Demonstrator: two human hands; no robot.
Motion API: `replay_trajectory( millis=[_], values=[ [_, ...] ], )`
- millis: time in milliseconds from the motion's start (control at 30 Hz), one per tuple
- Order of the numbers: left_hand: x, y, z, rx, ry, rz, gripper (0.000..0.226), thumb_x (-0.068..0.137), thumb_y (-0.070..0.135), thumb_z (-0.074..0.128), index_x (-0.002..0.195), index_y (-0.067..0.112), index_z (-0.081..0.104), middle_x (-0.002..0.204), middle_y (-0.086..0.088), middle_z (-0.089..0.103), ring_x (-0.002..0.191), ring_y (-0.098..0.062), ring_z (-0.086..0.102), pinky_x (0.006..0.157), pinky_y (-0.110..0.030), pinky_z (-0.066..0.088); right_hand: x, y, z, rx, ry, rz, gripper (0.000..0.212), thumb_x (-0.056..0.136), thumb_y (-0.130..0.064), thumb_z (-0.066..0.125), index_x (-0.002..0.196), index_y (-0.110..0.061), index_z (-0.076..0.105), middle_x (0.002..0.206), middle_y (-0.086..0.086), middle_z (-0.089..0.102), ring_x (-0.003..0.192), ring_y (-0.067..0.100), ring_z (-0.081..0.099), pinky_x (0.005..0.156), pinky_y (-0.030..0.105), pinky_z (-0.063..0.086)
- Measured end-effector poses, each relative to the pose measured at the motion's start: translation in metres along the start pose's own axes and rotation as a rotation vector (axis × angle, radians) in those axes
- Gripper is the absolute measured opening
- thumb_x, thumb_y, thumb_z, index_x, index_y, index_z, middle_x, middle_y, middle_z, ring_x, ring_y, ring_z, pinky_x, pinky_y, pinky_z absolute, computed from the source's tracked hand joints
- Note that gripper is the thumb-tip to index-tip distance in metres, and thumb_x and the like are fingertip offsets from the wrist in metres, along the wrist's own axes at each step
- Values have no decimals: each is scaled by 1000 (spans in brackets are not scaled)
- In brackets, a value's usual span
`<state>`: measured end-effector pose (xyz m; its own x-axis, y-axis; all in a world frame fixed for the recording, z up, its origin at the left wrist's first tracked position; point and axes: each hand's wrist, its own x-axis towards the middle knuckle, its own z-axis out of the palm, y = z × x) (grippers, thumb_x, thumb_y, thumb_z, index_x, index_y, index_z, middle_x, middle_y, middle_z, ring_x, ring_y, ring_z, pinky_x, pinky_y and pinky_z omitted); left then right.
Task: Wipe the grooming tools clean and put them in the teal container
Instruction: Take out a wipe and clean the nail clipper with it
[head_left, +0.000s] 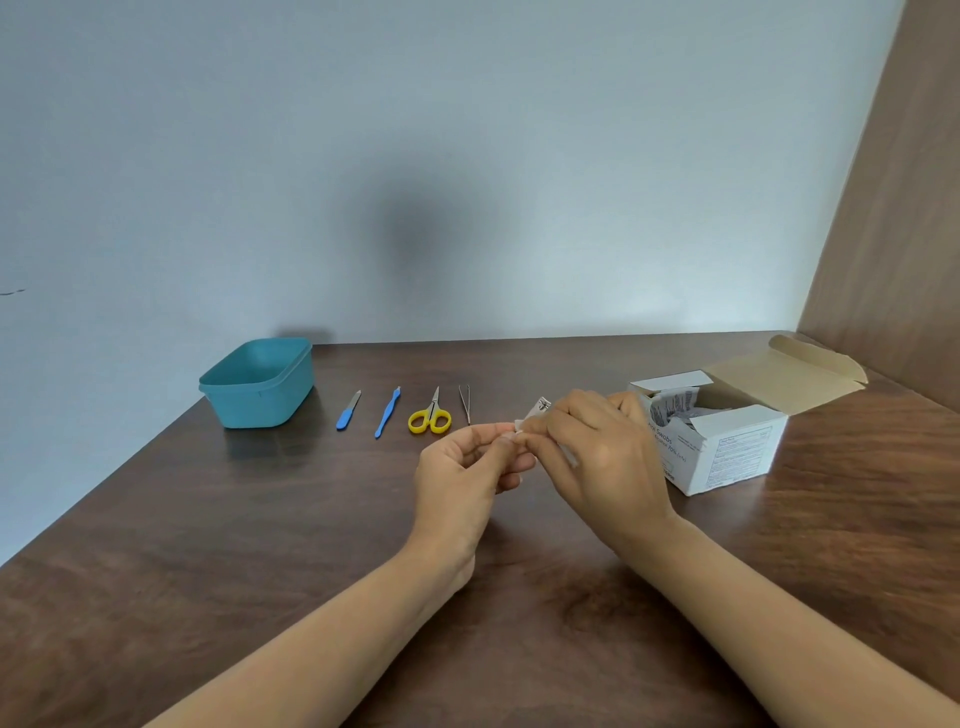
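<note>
Dark brown wood-grain laminate forms the table (208, 519), which is backed by a pale grey wall (467, 156) and closed at three o'clock by a brown wooden panel (883, 208).

A small white swab sachet (537, 408) is held above the table's middle between both hands. Its near corner is pinched by the thumb and forefinger of the left hand (462, 473), the other fingers being curled loosely beneath. Its far end is gripped by the curled fingers of the right hand (602, 457), whose back is turned to the camera, so most of the sachet is hidden.

The teal container (260, 408) is set at ten o'clock from the hands, near the table's left edge and close to the wall; nothing can be seen inside it. Between it and the hands, four tools are laid in a row on the table, apart from one another and with their tips towards the wall. Reading from nine o'clock towards the hands, they are a blue-handled nail file (348, 410), a slim blue cuticle tool (387, 414), yellow-handled scissors (430, 415) and metal tweezers (465, 402), the last lying just beside the left fingertips.

At three o'clock from the hands a white cardboard box (727, 452) is stood with its lid flap folded back; crumpled sachets are seen inside.
</note>
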<state>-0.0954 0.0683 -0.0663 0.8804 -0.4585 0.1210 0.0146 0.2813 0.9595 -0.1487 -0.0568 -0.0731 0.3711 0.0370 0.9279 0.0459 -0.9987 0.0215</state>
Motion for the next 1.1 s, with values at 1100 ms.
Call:
replay_trajectory(
  millis=[1100],
  values=[
    [26, 56, -60, -394, 130, -132, 8, 87, -4, 61, 92, 0, 67, 72, -9, 74, 64, -11, 70, 58, -16, 56, 6, -20, 18, 892, -81, 1103, 9, 82, -16, 72, 74, -15, 69, 61, -3, 56, 55, 3, 44, 56, 18, 35]
  ],
)
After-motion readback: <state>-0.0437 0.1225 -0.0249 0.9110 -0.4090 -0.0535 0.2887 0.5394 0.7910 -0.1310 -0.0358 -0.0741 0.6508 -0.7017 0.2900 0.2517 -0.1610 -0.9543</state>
